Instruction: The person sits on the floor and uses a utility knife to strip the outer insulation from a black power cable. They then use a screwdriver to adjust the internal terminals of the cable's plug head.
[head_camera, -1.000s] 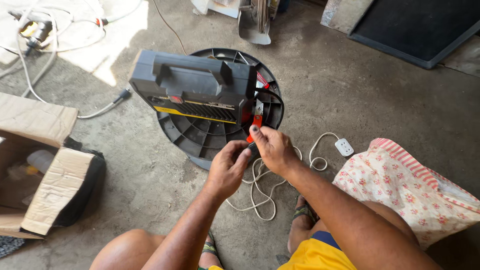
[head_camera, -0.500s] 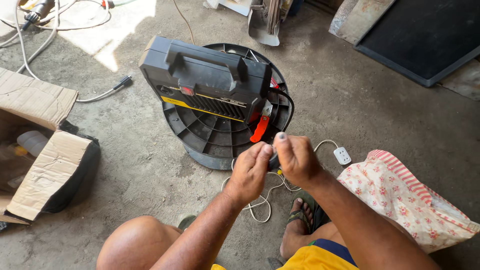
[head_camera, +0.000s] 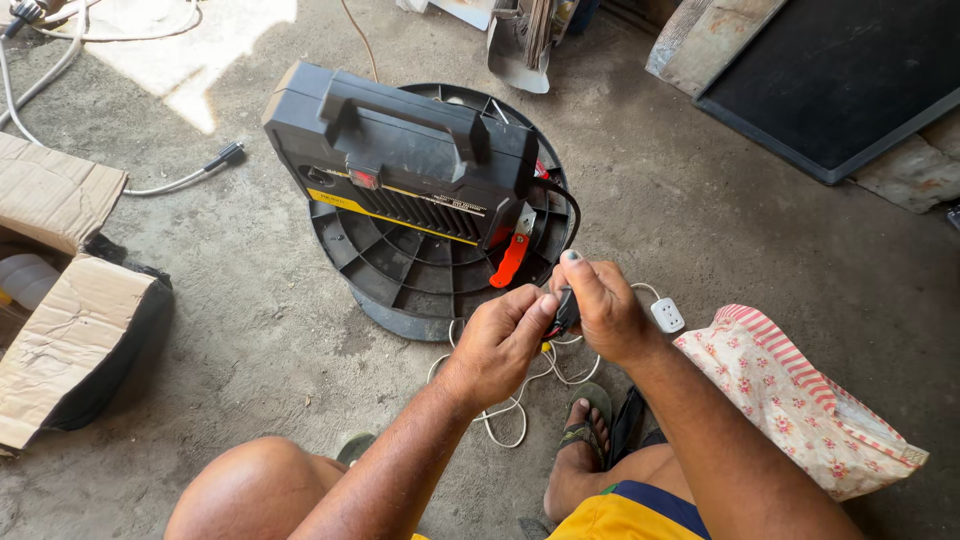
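While both hands meet just in front of the black round base (head_camera: 400, 285), the left hand (head_camera: 500, 345) and right hand (head_camera: 600, 305) pinch closed on a small black clip (head_camera: 567, 308). A red clip (head_camera: 510, 262) hangs beside the black case (head_camera: 400, 155); white cord (head_camera: 520, 395) lies below.

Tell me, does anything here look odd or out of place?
Yes. The dark box-shaped machine stands on a round black ribbed disc instead of the concrete floor. A white cord lies tangled by the person's foot, and the cardboard box at the left is crushed. Both hands pinch a black cable end.
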